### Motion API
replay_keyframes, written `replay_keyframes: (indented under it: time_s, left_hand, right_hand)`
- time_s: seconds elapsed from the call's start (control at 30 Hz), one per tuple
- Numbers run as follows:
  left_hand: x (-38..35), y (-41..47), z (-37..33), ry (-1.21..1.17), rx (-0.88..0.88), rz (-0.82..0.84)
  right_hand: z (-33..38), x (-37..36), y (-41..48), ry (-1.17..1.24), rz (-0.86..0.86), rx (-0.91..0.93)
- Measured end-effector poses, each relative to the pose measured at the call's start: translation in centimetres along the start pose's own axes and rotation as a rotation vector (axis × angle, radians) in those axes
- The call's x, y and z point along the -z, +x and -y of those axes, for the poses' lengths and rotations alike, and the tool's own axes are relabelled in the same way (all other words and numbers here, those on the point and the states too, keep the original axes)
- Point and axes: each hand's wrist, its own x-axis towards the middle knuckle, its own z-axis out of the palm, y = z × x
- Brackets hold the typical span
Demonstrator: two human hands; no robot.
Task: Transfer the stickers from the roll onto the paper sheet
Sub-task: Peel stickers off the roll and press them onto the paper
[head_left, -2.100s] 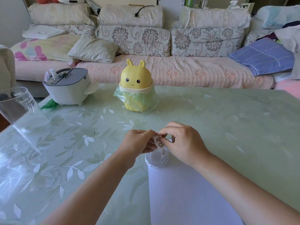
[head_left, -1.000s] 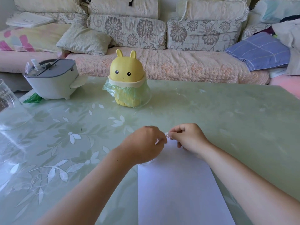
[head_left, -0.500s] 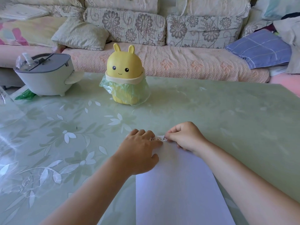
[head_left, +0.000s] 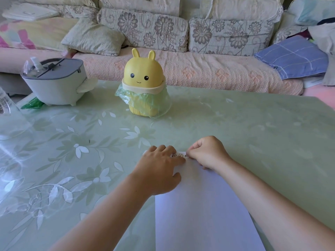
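A white paper sheet (head_left: 201,211) lies on the table in front of me. A short strip of small patterned stickers (head_left: 179,155) lies along its far edge. My left hand (head_left: 159,169) rests palm down on the sheet's far left corner, its straight fingers pressing the strip's left end. My right hand (head_left: 207,153) has curled fingers that pinch the strip's right end. The sticker roll is hidden, probably under my left hand.
The green floral glass table (head_left: 90,142) holds a yellow bunny-shaped bin (head_left: 144,82) with a green bag at the back, and a grey-white appliance (head_left: 54,80) at the far left. A clear cup (head_left: 7,109) stands at the left edge. A sofa lies behind.
My hands have lowered from holding the roll and strip above the table to the sheet's far edge. My left hand flattened onto the strip; the roll went out of sight.
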Motion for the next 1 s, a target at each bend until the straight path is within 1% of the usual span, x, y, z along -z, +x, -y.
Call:
replay_keyframes:
  time_s: [0.27, 0.47, 0.57, 0.63, 0.73, 0.87, 1.0]
  left_hand:
    - [-0.5, 0.2, -0.1, 0.003, 0.014, -0.033]
    - [-0.7, 0.5, -0.5, 0.048, 0.033, -0.037]
    - [-0.3, 0.9, -0.8, 0.073, 0.037, -0.019]
    - [-0.2, 1.0, -1.1, 0.085, 0.046, -0.012]
    - [-0.2, 1.2, -1.4, 0.090, 0.057, -0.011]
    - [-0.3, 1.4, -1.6, 0.086, 0.072, -0.017]
    - [-0.5, 1.5, -1.6, 0.102, 0.069, -0.009]
  right_hand:
    - [0.7, -0.3, -0.1, -0.081, -0.018, -0.018]
    - [0.9, -0.2, 0.2, -0.226, -0.034, 0.003]
    - [0.5, 0.0, 0.0, -0.260, -0.094, 0.026]
    - [0.0, 0.2, -0.2, -0.304, -0.142, 0.069]
    - [-0.9, 0.3, -0.8, -0.371, -0.133, 0.170]
    - [-1.9, 0.8, -1.8, -0.487, -0.067, 0.380]
    - [-2.8, 1.4, -2.7, -0.614, 0.014, 0.511]
